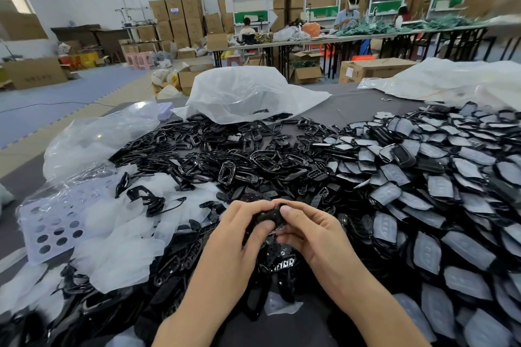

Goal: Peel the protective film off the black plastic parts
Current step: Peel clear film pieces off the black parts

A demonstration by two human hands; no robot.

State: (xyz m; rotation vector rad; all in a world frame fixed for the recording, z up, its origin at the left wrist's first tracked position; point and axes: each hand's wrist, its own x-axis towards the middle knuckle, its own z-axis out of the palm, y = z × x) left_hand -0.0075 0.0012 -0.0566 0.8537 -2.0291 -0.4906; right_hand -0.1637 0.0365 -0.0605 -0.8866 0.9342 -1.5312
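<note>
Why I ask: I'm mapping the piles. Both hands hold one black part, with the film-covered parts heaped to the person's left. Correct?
One slip: the head view shows the film-covered parts heaped to the person's right. The left hand and right hand do hold one black part.

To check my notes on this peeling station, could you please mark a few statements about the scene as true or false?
1. The left hand and the right hand grip one black part between them. True.
2. The film-covered parts are piled on the person's left. False: they are piled on the right, and loose white film pieces lie on the left.
3. A lilac tray with round holes lies on the left. True.
4. The right hand rests flat on the table. False: its fingers curl round the black part.
5. A large clear plastic bag lies beyond the bare black frames. True.
</note>
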